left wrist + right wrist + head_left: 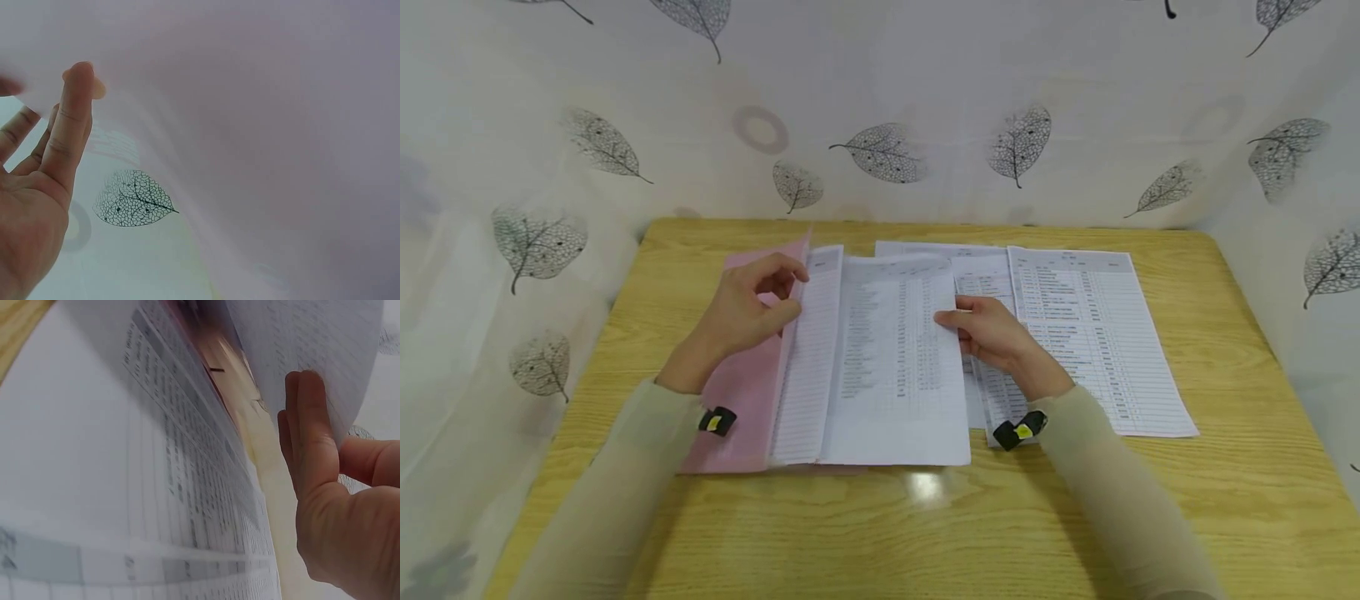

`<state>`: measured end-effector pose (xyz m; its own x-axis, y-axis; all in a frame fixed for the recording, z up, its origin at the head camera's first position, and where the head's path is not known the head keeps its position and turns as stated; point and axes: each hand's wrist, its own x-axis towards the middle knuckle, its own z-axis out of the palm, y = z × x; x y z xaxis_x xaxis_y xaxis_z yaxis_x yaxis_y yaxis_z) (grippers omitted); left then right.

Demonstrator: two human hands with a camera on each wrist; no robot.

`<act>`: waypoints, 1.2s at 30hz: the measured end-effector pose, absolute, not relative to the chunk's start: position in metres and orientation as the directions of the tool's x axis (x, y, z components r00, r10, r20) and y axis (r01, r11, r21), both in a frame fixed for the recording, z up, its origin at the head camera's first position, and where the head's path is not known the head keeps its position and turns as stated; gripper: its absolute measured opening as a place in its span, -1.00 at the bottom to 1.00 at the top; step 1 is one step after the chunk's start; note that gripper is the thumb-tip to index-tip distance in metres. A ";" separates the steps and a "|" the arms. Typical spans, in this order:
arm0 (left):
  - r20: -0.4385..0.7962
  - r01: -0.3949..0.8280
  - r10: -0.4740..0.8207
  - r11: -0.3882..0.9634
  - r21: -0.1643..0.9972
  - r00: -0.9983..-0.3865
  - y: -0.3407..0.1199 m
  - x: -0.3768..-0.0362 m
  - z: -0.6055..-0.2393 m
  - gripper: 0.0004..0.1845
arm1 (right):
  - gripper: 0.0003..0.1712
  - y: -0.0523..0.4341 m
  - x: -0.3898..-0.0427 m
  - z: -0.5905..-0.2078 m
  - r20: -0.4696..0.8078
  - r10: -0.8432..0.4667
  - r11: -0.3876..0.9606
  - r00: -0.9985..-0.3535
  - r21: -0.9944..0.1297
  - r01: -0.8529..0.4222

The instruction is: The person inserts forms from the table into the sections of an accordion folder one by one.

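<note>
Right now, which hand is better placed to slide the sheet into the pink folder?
Right. The right hand already pinches the sheet at its edge, while the left hand is busy holding the pink folder flap open.

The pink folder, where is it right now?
In the head view the pink folder lies open on the table's left half, its flap lifted by the left hand, printed sheets beside it.

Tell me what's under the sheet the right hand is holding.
Under the sheet, held by the right hand, a pink folder edge shows; anything else beneath is covered.
</note>
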<state>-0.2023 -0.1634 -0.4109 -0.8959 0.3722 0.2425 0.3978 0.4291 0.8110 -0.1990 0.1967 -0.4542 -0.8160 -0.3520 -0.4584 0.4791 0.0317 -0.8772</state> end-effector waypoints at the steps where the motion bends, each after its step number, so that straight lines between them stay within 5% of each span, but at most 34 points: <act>1: 0.242 0.398 0.373 0.429 0.811 -0.896 -0.164 -0.202 -0.411 -0.69 | -0.46 0.193 -0.198 -0.454 -0.455 -0.363 0.044 -0.813 -0.880 0.473; 15: 0.234 0.390 0.370 0.434 0.812 -0.899 -0.165 -0.200 -0.414 -0.68 | -0.55 0.143 -0.195 -0.450 -0.442 -0.408 0.126 -0.799 -0.894 0.430; 26: 0.257 0.408 0.367 0.431 0.805 -0.894 -0.163 -0.202 -0.414 -0.69 | -0.47 0.157 -0.197 -0.440 -0.518 -0.369 0.175 -0.772 -0.854 0.490; 36: 0.261 0.412 0.369 0.425 0.806 -0.892 -0.160 -0.203 -0.414 -0.69 | -0.50 0.154 -0.198 -0.449 -0.452 -0.409 0.158 -0.793 -0.891 0.426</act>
<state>-0.2026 -0.1604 -0.4141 -0.8918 0.3694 0.2610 0.4120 0.4252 0.8059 -0.1979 0.1539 -0.4493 -0.7931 -0.4088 -0.4516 0.4260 0.1576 -0.8909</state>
